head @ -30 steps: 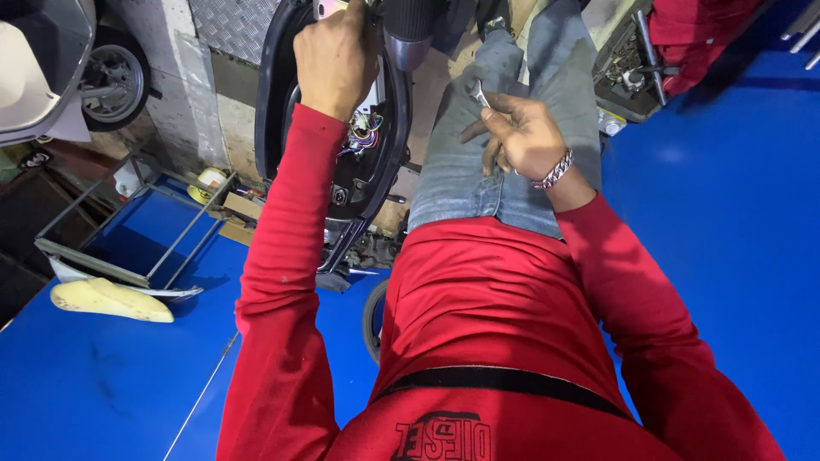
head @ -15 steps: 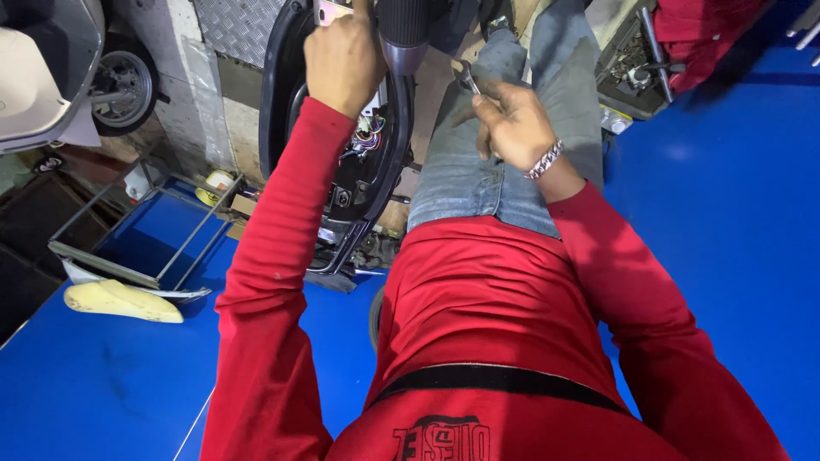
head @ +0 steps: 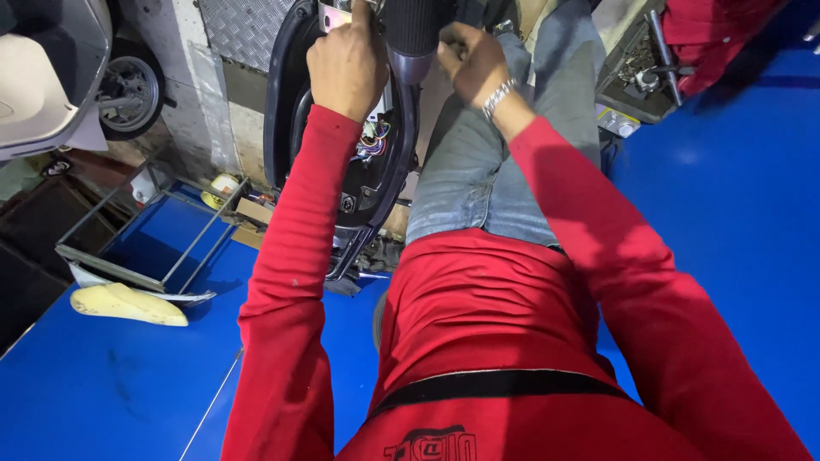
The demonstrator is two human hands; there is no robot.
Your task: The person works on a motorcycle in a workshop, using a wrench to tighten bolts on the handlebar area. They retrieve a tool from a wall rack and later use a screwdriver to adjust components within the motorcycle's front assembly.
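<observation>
Both hands work at the open black shell.
Left hand (head: 346,64) is closed on the shell (head: 286,111) rim, coloured wires (head: 373,141) inside just below it; right hand (head: 474,55) curls beside the grip (head: 417,30), its hold unclear.

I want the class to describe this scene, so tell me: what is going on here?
A person in a red long-sleeved top and grey jeans works with both hands at the handlebar area of a scooter. The left hand is closed on the top of the black open housing, where coloured wires show. The right hand, with a metal bracelet, is at the black ribbed handlebar sleeve. A cream body panel lies on the blue floor.
</observation>
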